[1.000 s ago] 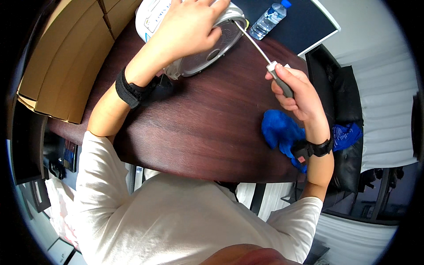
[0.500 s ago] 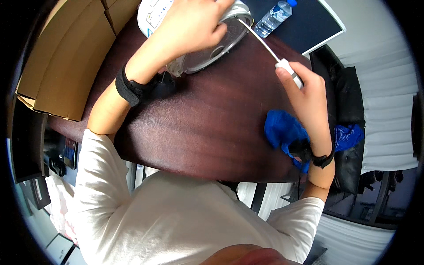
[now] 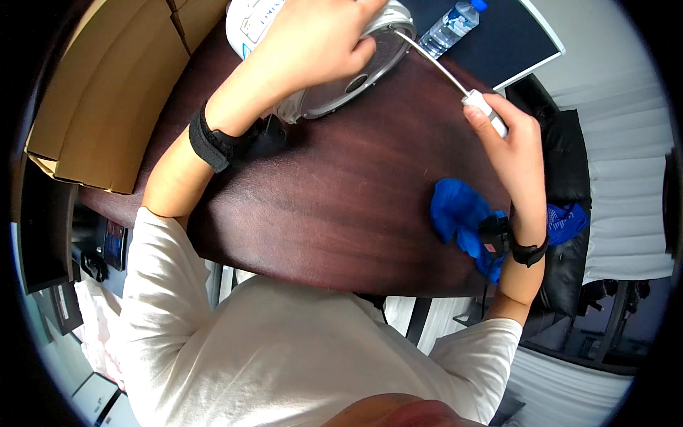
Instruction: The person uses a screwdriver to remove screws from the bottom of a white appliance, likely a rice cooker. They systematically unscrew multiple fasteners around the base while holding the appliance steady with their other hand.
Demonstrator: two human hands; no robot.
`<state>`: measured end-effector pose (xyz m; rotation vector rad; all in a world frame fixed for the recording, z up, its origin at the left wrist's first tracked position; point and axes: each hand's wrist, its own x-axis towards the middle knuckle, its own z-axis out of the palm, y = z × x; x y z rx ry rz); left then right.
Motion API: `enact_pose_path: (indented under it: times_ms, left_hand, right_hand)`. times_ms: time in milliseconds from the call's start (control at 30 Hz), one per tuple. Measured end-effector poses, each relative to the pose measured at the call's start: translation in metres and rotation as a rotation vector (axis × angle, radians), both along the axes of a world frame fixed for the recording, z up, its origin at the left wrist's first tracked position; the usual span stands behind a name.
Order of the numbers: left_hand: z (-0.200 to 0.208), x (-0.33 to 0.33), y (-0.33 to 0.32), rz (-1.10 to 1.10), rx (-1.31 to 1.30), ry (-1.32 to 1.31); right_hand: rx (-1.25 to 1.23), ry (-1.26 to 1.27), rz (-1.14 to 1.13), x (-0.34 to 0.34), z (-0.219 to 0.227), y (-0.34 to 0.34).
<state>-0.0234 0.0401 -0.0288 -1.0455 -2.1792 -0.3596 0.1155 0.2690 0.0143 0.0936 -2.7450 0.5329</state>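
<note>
A white round appliance or tub [image 3: 247, 30] lies tilted on its side at the top of the head view, partly cut off. Its clear round end [image 3: 333, 96] faces toward me, with a dark round spot on it. Across the body my left hand [image 3: 313, 46] is pressed, thumb bent beside the clear end; the other fingertips run out of view. My right hand [image 3: 514, 142] grips a screwdriver [image 3: 486, 114] by its white and grey handle, forefinger along it. The long metal shaft points up and left, its tip at the rim of the clear end.
The brown table [image 3: 320, 206] carries a crumpled blue cloth [image 3: 455, 206] near my right wrist and a water bottle [image 3: 452, 28] with a blue cap. Behind the bottle lies a dark panel [image 3: 491, 43] with a pale edge. Cardboard boxes [image 3: 114, 99] line the left side.
My right hand and the screwdriver have shifted a little to the right, the tip still at the rim. The white object and my left hand appear slightly farther right too.
</note>
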Motion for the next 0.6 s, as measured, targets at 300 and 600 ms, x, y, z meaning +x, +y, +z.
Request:
enact_pose_path:
  times_ms: [300,600]
  left_hand:
    - [0.005,0.001,0.003,-0.01,0.004,-0.023]
    - [0.01,0.004,0.004,-0.012,-0.012,-0.063]
  right_hand:
    - [-0.274,-0.177,0.019,0.002,-0.01,0.002]
    - [-0.69,-0.441,-0.026,0.002,-0.008,-0.002]
